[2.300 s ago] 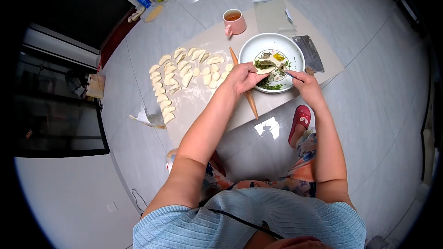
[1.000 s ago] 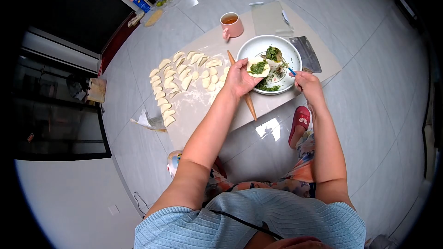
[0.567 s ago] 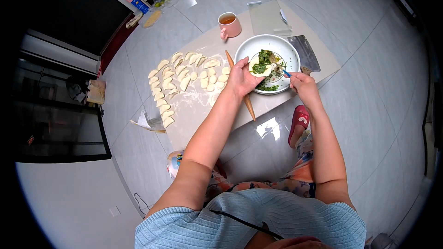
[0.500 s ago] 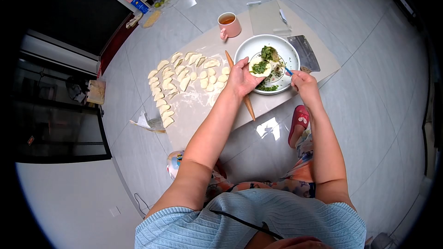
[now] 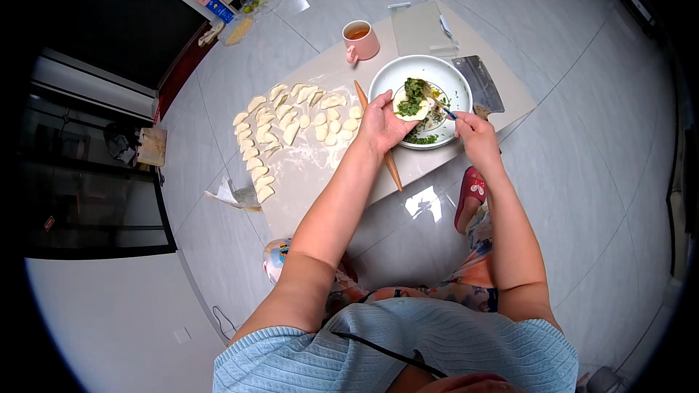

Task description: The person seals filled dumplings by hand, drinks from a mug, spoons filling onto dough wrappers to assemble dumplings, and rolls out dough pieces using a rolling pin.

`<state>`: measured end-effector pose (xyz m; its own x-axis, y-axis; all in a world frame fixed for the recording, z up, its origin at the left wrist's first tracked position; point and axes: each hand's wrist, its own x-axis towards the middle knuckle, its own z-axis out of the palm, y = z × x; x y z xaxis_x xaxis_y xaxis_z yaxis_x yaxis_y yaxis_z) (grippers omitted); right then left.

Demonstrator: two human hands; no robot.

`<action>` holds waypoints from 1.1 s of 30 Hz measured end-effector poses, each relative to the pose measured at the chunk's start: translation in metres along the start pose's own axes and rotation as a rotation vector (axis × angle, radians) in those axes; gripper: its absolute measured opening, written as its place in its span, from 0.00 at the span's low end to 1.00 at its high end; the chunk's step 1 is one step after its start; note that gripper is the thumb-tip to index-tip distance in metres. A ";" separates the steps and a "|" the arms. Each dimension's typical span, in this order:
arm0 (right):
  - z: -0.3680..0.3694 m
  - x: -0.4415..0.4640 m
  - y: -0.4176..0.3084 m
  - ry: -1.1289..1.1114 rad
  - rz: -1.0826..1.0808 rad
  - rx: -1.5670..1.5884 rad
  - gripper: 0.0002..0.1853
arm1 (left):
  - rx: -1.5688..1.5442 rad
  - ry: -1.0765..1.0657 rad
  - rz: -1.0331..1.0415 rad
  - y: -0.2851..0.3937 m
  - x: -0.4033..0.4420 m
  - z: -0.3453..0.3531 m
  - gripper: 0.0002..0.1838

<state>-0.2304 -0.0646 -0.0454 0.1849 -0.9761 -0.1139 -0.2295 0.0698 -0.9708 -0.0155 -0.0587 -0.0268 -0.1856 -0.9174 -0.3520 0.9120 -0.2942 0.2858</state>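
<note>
Over the white bowl [image 5: 461, 81], my left hand [image 5: 384, 125] holds a round dumpling wrapper [image 5: 399, 105] with chopped green filling [image 5: 411, 107] on it. My right hand [image 5: 477, 134] is closed around a blue-handled utensil [image 5: 448, 113] at the bowl's right side. Green filling covers the utensil's far end just above the wrapper, so I cannot tell its exact shape. More chopped greens [image 5: 422, 139] lie inside the bowl. A wooden rolling pin [image 5: 394, 170] rests partly beneath my left hand, beside the bowl.
Folded dumplings [image 5: 290, 133] and several flattened dough pieces [image 5: 334, 126] lie on the floured low table [image 5: 306, 196]. A pink mug [image 5: 361, 42] of tea stands behind. A cleaver [image 5: 482, 84] and a clear lid [image 5: 424, 29] sit beyond the bowl.
My right hand has moved slightly left and the utensil's end has come over the wrapper, bringing a clump of green filling there. My left hand has stayed nearly still.
</note>
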 end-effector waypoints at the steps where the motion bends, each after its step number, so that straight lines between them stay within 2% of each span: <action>1: 0.000 0.002 0.004 0.009 -0.019 0.019 0.13 | 0.003 -0.004 0.002 0.000 0.000 0.001 0.27; 5: 0.001 0.004 0.010 0.043 -0.033 0.021 0.13 | 0.020 0.010 0.015 -0.001 0.003 -0.001 0.28; 14: 0.008 -0.001 0.006 -0.031 -0.009 0.049 0.16 | -0.025 0.021 0.005 -0.001 0.005 0.001 0.29; 20: 0.005 -0.001 0.003 0.022 -0.101 0.009 0.15 | -0.006 0.078 -0.009 0.000 0.002 0.006 0.30; 25: 0.003 -0.006 -0.005 0.046 -0.420 -0.379 0.16 | -0.023 0.089 -0.031 0.004 0.001 0.007 0.32; 33: 0.006 -0.008 -0.005 0.043 -0.388 -0.366 0.19 | -0.080 0.090 -0.018 0.012 -0.004 0.013 0.32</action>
<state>-0.2251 -0.0563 -0.0414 0.2850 -0.9239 0.2553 -0.4720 -0.3671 -0.8015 -0.0084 -0.0622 -0.0100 -0.1723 -0.8832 -0.4361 0.9357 -0.2851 0.2077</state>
